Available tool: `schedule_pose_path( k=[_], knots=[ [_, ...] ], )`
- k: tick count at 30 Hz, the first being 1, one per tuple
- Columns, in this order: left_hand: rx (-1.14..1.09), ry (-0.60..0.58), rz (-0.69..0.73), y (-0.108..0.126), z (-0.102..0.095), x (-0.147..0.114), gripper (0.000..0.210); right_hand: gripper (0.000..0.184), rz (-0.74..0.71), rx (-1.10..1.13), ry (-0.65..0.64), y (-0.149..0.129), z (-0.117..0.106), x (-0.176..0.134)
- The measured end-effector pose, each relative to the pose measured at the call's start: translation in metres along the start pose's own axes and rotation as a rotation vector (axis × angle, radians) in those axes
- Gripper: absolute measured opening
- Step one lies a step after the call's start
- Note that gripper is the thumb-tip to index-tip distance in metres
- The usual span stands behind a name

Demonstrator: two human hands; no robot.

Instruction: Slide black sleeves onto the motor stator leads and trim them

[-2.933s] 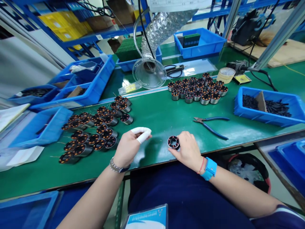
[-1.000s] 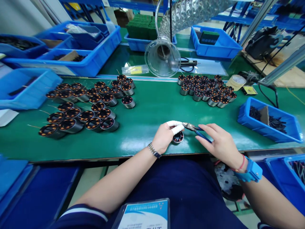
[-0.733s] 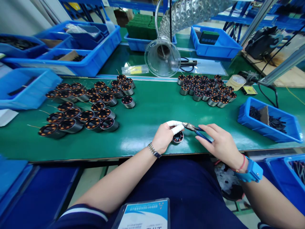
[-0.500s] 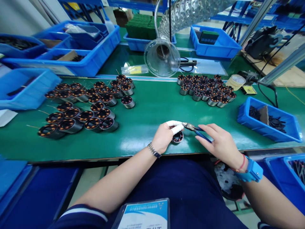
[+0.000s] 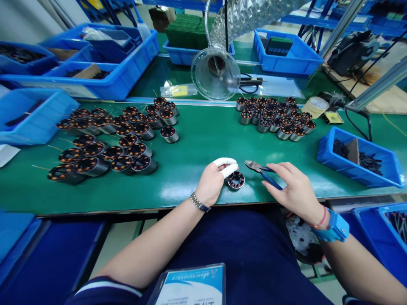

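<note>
Near the front edge of the green bench lies a ring-shaped motor stator (image 5: 236, 181), its dark windings facing up. My left hand (image 5: 213, 178) is beside it, white covers on thumb and forefinger. Those two fingertips come together above the stator's upper left rim; anything between them is too small to make out. In my right hand (image 5: 291, 186) is a pair of blue-handled pliers (image 5: 261, 173), fingers closed round the grips. Their metal jaws point left, a small gap away from the left fingertips and the stator.
Several stators with copper windings (image 5: 127, 142) stand at the left, some with loose wires. More stators (image 5: 270, 115) are grouped at the back right. A blue bin (image 5: 356, 173) of black pieces sits right. A clear extraction hood (image 5: 216, 74) hangs over the back.
My left hand has drawn slightly left, away from the pliers' jaws, uncovering more of the stator. The pliers have stayed nearly in place in my right hand.
</note>
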State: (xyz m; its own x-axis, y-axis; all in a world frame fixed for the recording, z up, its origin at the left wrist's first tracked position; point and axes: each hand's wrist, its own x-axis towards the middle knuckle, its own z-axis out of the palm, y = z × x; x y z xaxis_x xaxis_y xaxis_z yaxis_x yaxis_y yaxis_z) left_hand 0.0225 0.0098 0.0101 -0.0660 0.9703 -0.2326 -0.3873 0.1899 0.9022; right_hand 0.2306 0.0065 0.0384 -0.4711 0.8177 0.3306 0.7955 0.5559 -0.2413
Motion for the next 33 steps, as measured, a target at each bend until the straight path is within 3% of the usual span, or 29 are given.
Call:
schedule_pose_path(
  k=[6, 33],
  knots=[
    [0.096, -0.027, 0.059, 0.001, 0.003, -0.001, 0.005, 0.037, -0.032, -0.066, -0.01, -0.01, 0.005, 0.003],
    [0.089, -0.065, 0.085, -0.003, -0.002, 0.0, 0.008, 0.035, -0.035, -0.017, -0.059, -0.014, 0.001, 0.004]
  ],
)
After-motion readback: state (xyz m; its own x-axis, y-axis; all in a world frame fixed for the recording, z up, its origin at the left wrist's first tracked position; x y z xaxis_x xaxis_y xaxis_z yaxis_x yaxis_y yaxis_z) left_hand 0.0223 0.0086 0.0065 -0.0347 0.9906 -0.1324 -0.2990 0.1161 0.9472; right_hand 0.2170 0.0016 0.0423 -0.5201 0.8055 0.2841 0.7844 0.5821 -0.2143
